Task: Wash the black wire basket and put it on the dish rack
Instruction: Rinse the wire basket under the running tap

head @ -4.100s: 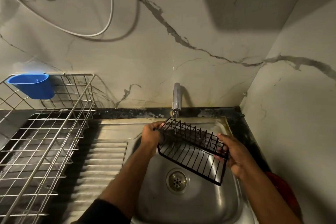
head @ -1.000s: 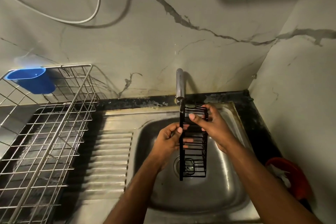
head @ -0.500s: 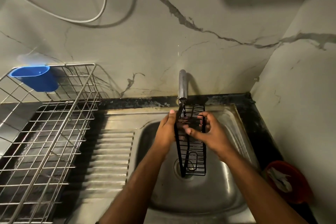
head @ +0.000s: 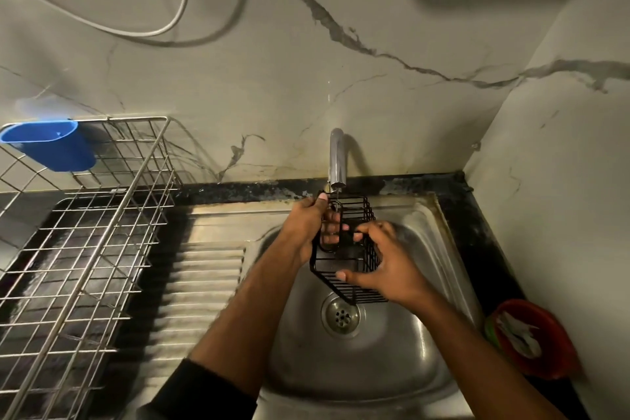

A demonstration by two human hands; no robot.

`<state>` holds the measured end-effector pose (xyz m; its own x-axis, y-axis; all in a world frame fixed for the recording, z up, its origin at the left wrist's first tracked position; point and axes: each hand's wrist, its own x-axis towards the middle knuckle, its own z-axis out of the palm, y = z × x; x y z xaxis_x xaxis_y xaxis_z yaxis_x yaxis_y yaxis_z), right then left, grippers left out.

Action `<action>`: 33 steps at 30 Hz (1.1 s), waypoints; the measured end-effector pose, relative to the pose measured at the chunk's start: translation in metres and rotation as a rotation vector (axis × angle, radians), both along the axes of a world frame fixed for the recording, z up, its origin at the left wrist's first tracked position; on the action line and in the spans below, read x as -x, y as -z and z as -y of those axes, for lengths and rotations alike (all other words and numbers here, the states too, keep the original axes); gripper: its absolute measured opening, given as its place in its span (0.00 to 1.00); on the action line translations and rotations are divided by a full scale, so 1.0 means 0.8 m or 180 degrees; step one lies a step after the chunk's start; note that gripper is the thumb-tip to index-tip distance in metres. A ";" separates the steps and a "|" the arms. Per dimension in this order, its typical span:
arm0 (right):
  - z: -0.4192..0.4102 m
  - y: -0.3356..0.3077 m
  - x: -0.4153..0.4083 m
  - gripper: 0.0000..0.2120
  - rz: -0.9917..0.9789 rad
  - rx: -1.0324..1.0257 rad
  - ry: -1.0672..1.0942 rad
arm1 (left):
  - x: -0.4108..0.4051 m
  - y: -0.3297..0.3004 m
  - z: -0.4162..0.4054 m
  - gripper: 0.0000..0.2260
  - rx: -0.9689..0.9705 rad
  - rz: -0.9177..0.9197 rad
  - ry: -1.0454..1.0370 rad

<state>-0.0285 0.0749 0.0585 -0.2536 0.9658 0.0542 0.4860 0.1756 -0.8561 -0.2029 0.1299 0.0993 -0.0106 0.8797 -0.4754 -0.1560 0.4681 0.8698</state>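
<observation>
Over sink (head: 402, 368), both hands grip the black wire basket (head: 354, 249) between them.

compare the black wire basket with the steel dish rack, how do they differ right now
The black wire basket is dark-coated; the dish rack is bare silver metal. The basket is far smaller, fitting between the left hand and right hand, while the rack covers much of the counter. The basket is gripped tilted over the sink under the tap; the rack stands level with a blue cup hung on its rim. Both are open wire grids.
</observation>
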 end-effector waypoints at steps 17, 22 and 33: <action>-0.016 -0.032 -0.010 0.21 -0.0047 0.0103 0.1074 | 0.001 -0.006 0.052 0.11 -0.0333 0.0441 0.0322; -0.030 -0.025 -0.016 0.29 -0.0013 -0.0072 0.0633 | 0.011 -0.010 0.051 0.12 -0.0435 0.0225 0.0417; -0.029 -0.027 -0.010 0.18 -0.0056 -0.0324 0.0266 | 0.034 0.011 0.050 0.09 -0.1062 0.0527 0.0348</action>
